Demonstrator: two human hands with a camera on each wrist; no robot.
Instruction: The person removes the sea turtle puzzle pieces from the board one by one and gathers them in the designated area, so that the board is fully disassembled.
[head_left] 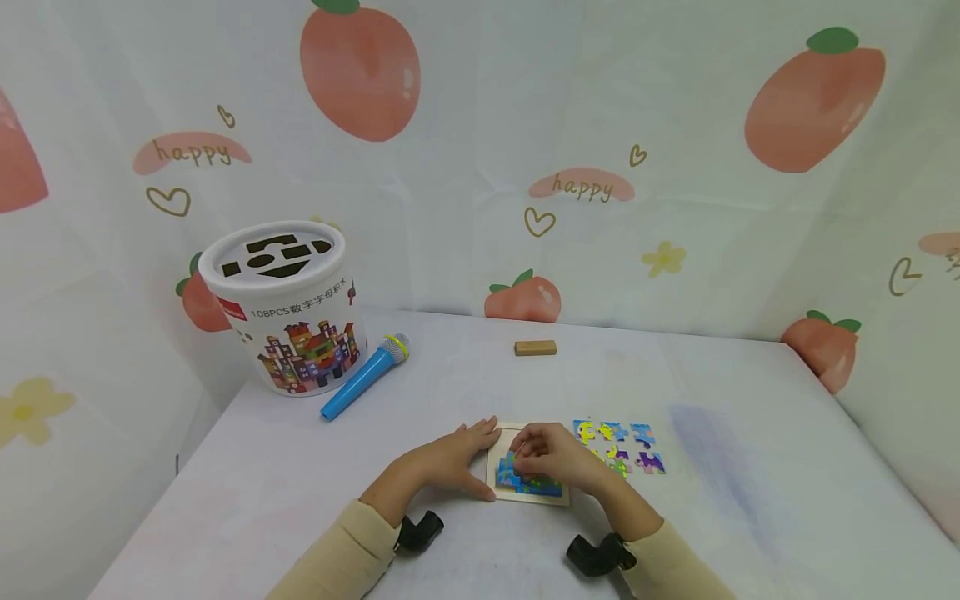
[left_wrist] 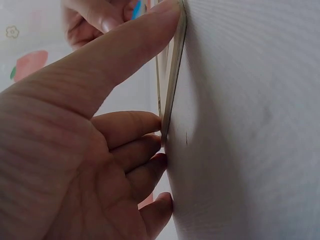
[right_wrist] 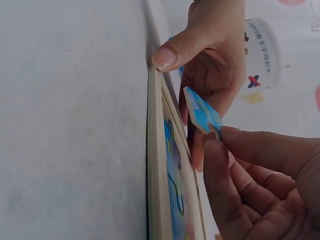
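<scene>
A shallow wooden puzzle tray (head_left: 531,500) lies flat on the table, with blue jigsaw pieces (head_left: 542,488) fitted along its near part. My left hand (head_left: 448,461) spreads along the tray's left side; its thumb (left_wrist: 145,30) presses at the near corner and the fingertips touch the edge. Over the tray, my right hand (head_left: 558,454) pinches a blue puzzle piece (right_wrist: 204,112) between thumb and forefinger. That piece is tilted and raised above the tray rim in the right wrist view. Its printed side is partly visible there.
Several loose puzzle pieces (head_left: 648,461) lie right of the tray, partly behind my right hand. A blue toy microphone (head_left: 362,383) rests beside a white block bucket (head_left: 288,308) at the back left. A small wooden block (head_left: 536,348) lies farther back, before the printed backdrop (head_left: 465,250).
</scene>
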